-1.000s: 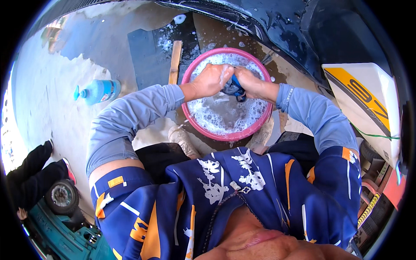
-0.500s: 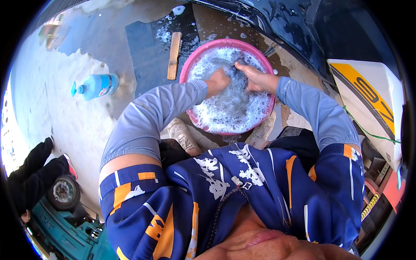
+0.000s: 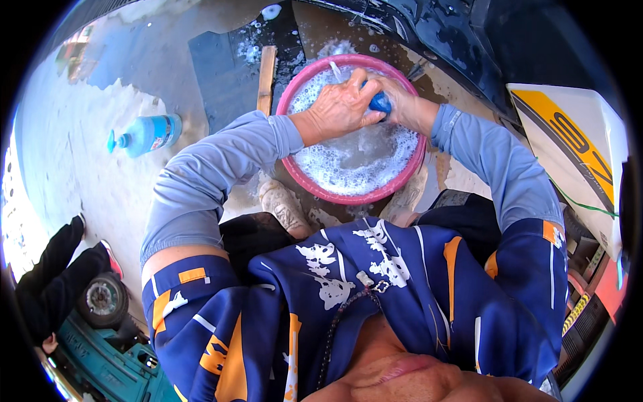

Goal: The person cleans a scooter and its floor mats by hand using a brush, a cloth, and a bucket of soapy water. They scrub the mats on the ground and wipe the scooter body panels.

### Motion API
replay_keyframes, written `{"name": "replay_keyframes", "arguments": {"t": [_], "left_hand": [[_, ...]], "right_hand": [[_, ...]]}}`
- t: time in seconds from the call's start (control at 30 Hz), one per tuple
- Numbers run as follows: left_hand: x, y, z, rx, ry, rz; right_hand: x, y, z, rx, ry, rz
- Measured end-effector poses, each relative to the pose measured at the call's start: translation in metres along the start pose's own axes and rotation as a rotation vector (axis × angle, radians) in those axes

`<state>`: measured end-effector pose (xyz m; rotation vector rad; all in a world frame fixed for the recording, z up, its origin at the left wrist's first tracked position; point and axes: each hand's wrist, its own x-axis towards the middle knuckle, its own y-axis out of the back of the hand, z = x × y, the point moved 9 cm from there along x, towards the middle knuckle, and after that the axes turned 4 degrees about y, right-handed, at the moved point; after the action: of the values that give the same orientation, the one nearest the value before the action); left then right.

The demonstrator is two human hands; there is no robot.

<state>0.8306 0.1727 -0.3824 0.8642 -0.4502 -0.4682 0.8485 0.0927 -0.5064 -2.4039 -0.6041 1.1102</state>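
A round pink basin (image 3: 287,100) holds grey, sudsy water, with white foam (image 3: 338,175) round its edge. Above the water, my left hand (image 3: 337,107) and my right hand (image 3: 410,107) are closed together on a wet blue bundle (image 3: 380,102). Only a small part of the bundle shows between the fingers, so its exact kind is hidden. A pale strip (image 3: 335,70) sticks up beside the left knuckles, near the basin's far rim; I cannot tell whether it belongs to the bundle.
A blue pump bottle (image 3: 149,134) lies on the wet ground at left. Behind the basin are a wooden stick (image 3: 266,80) and a dark mat (image 3: 224,80). A white-and-yellow panel (image 3: 569,144) is at right. Another person's legs (image 3: 57,268) and a teal vehicle (image 3: 110,355) are at lower left.
Both hands have come up out of the suds and closed together, and the blue bundle now shows between them. The left hand has turned so its back shows.
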Motion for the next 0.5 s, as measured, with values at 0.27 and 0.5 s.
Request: {"name": "replay_keyframes", "arguments": {"t": [0.27, 0.5], "left_hand": [[0.003, -0.013, -0.010, -0.013, -0.050, 0.009], [-0.027, -0.034, -0.083, -0.323, 0.524, -0.323]], "right_hand": [[-0.010, -0.016, 0.009, 0.108, 0.036, 0.226], [-0.025, -0.006, -0.015, -0.376, 0.024, 0.223]]}}
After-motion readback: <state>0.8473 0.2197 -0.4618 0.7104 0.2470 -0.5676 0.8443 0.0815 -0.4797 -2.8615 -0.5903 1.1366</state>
